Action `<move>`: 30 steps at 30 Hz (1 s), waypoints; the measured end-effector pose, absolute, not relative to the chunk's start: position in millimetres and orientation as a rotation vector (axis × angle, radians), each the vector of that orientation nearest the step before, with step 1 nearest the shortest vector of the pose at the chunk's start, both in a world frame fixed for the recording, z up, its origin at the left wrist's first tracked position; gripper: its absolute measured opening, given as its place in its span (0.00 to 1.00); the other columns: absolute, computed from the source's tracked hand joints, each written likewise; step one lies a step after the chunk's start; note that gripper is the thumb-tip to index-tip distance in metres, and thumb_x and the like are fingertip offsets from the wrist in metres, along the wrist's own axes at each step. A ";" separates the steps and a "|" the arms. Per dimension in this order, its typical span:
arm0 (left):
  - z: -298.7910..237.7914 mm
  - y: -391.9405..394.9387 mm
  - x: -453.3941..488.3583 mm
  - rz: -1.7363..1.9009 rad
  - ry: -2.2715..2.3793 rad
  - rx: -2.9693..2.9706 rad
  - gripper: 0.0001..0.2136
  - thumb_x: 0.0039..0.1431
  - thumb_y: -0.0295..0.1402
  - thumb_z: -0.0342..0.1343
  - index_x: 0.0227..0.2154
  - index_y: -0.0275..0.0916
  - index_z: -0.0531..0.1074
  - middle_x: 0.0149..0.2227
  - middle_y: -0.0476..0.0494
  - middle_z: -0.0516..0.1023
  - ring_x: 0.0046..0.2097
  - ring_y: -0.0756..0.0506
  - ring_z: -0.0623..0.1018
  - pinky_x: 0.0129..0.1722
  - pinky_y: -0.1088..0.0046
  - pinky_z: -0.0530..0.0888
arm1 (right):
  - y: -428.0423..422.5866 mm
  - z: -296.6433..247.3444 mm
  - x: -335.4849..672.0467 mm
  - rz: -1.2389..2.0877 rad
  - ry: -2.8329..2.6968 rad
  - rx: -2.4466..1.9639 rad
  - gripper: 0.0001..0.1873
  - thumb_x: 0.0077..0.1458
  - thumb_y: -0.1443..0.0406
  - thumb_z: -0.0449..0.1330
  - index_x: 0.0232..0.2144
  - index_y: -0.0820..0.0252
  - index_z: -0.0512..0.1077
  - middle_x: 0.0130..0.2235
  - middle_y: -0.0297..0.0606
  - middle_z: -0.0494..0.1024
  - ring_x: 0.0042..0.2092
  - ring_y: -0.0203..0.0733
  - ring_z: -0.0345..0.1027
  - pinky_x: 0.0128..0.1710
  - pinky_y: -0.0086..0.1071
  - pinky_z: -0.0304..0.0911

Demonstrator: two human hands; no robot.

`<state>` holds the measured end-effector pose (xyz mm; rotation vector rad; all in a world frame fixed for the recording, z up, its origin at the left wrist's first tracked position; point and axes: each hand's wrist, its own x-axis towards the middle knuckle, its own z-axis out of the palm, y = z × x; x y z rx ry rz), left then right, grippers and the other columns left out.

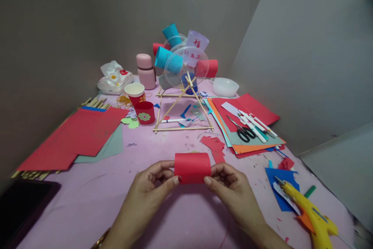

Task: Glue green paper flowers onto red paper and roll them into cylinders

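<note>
Between my two hands a red paper tube (192,167) lies sideways, held at its ends just over the table. My left hand (155,185) pinches its left end, thumb in front and fingers behind. At the right end, the thumb and fingers of my right hand (225,185) grip the same way. Beyond it stands a wooden stick frame (183,128) carrying a wheel of clear plastic discs (186,66), with blue, red and lilac paper cups around it. A red paper ring with a green flower (144,113) stands left of the frame.
Red and grey paper sheets (84,132) lie at left near a dark tablet-like object (26,210). Scissors (246,132) and several markers (253,124) rest on coloured paper at right. A yellow glue gun (311,214) lies front right. A pink flask (146,72) stands behind.
</note>
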<state>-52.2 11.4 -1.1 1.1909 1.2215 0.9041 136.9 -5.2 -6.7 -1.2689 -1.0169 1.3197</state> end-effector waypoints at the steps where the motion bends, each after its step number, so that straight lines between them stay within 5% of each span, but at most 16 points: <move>1: -1.0 11.7 -52.1 0.906 1.231 1.194 0.14 0.49 0.36 0.60 0.38 0.37 0.74 0.27 0.47 0.79 0.30 0.49 0.75 0.29 0.77 0.70 | -5.1 -6.6 137.1 1.324 -1.016 -1.271 0.08 0.42 0.64 0.67 0.24 0.60 0.71 0.23 0.29 0.72 0.25 0.31 0.63 0.25 0.24 0.58; 6: -1.2 12.8 -52.2 0.898 1.267 1.230 0.13 0.49 0.36 0.59 0.37 0.36 0.73 0.25 0.48 0.77 0.28 0.49 0.74 0.28 0.77 0.69 | -5.4 -7.0 137.0 1.338 -1.012 -1.274 0.08 0.42 0.64 0.67 0.24 0.60 0.71 0.23 0.29 0.72 0.25 0.31 0.62 0.25 0.24 0.58; 13: -1.0 11.5 -53.1 0.916 1.180 1.277 0.12 0.54 0.37 0.56 0.40 0.41 0.75 0.38 0.46 0.80 0.40 0.46 0.76 0.40 0.75 0.70 | -5.7 -7.0 136.7 1.315 -1.020 -1.256 0.09 0.43 0.62 0.67 0.25 0.61 0.72 0.23 0.30 0.72 0.25 0.32 0.63 0.25 0.25 0.58; 21: 0.2 10.7 -51.0 0.870 1.293 1.348 0.08 0.53 0.37 0.56 0.27 0.39 0.76 0.30 0.46 0.79 0.33 0.46 0.75 0.33 0.75 0.70 | -5.7 -6.8 136.9 1.326 -1.016 -1.239 0.10 0.43 0.61 0.67 0.25 0.61 0.72 0.24 0.31 0.73 0.26 0.33 0.64 0.26 0.25 0.60; 30: 0.4 8.4 -51.6 0.867 1.311 1.381 0.10 0.53 0.40 0.55 0.28 0.40 0.77 0.29 0.47 0.79 0.31 0.46 0.74 0.30 0.76 0.69 | -5.7 -6.0 137.7 1.333 -1.010 -1.234 0.09 0.43 0.62 0.67 0.25 0.60 0.71 0.23 0.30 0.72 0.25 0.32 0.63 0.25 0.24 0.59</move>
